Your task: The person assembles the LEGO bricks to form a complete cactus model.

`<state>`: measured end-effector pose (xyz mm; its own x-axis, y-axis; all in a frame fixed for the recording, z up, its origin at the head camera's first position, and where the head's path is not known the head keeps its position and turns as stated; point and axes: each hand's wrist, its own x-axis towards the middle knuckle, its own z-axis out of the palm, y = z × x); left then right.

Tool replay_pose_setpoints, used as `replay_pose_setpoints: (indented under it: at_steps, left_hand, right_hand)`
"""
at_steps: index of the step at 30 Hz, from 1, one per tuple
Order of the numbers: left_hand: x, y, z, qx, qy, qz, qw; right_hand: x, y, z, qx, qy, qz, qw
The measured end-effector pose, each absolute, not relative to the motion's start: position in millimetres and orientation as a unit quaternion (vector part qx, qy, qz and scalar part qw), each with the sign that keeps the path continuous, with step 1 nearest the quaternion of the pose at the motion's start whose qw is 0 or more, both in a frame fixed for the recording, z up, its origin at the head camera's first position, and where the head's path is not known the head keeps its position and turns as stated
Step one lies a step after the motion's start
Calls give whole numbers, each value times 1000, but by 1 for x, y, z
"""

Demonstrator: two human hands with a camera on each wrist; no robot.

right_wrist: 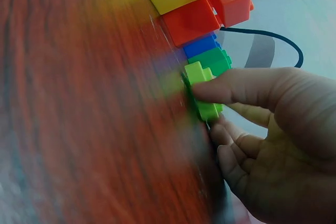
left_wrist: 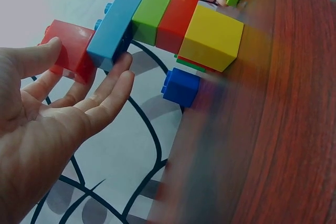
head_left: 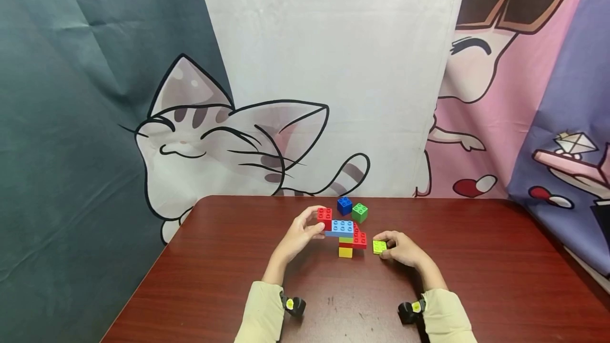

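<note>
A stacked model of toy building bricks stands on the table, with a yellow brick at its bottom and a light blue brick across its upper part. My left hand holds the red brick at the model's left end between thumb and fingers. More red brick juts from its right side, and a lime green brick sits in the middle of the stack. To the right, my right hand pinches a flat lime brick low over the tabletop, apart from the model.
Behind the model, a dark blue brick and a green brick lie near the back edge of the brown wooden table. A printed cloth with cartoon figures hangs beyond that edge. Each wrist carries a black camera.
</note>
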<state>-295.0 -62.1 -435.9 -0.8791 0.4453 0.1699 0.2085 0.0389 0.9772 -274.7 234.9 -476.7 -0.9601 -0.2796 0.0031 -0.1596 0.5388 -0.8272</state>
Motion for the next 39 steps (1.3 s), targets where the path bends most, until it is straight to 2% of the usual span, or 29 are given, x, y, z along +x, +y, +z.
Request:
replay_pose_setpoints:
  at_steps: [10,30,39]
  left_hand:
    - [-295,-62,-437,228,717,653,84]
    - [-295,-62,-436,233,717,652,81]
    - [-295,-61,-438,233,718,652,79]
  right_hand:
    - [-274,237,-477,-115,887,-446,43]
    - [-275,240,-471,-116,880,-459,49]
    - [-274,239,-459,-152,790,-581,124]
